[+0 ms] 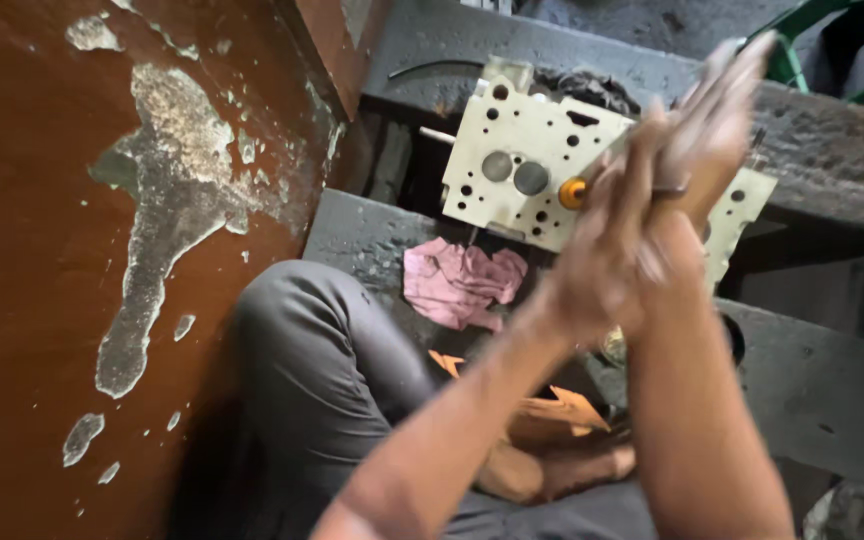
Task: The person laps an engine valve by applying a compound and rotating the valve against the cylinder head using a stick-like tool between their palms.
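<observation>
A pale metal cylinder head (512, 165) with round valve openings and several small holes leans against dark stone steps. In front of it, my left hand (607, 245) and my right hand (717, 130) are pressed palm to palm around a thin stick tool. Its orange tip (573, 192) rests on the face of the head beside two round valves. Both hands are blurred by motion. The stick itself is mostly hidden between the palms.
A pink rag (462, 282) lies on the step (352, 235) below the head. A brown wall with peeling paint (102, 250) fills the left side. My grey-trousered knee (322, 360) and bare foot (552, 465) are below, with torn cardboard (562, 405) nearby.
</observation>
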